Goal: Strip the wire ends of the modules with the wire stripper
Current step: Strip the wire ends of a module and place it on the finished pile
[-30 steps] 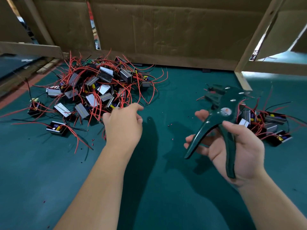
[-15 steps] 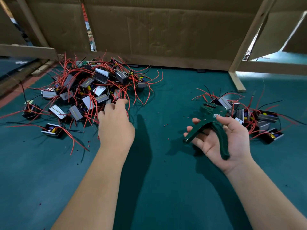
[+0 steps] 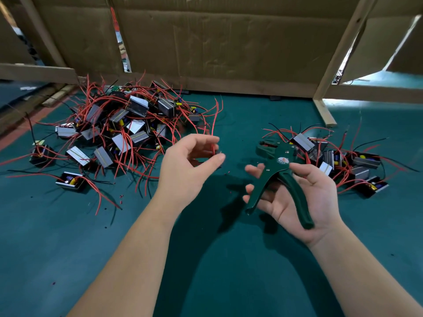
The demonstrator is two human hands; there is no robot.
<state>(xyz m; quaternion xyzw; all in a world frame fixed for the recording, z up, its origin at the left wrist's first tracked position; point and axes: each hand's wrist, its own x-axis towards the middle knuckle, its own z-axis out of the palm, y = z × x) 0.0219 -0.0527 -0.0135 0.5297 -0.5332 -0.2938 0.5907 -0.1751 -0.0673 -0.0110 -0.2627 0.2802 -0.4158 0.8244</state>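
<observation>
Since the earlier frames the left hand has been drawn back from the large heap and raised toward the middle, and a small black module with red leads has been brought up with it. The module is pinched between the thumb and the curled fingers. Most of its body is hidden behind the fingertips, and one red lead is seen standing up past them.

The right hand is turned palm up, just right of the left. A dark green wire stripper is laid across its palm, with the thumb curled over the upper handle and the fingers loosely extended under the lower one. The two handles are spread wide. The stripper's head is pointed up and toward the left hand, with a gap left between it and the module.

Beyond the left hand a large heap of boxy black modules is tangled in thin red and a few black wires. A smaller heap lies just behind the right hand. Some casings show a flat silvery face. Others are open on top, with yellow and blue components seen inside, as in the open casing lying apart to the left.

Everything rests on a matte teal surface, backed by creased brown cardboard sheets and pale wooden battens.
</observation>
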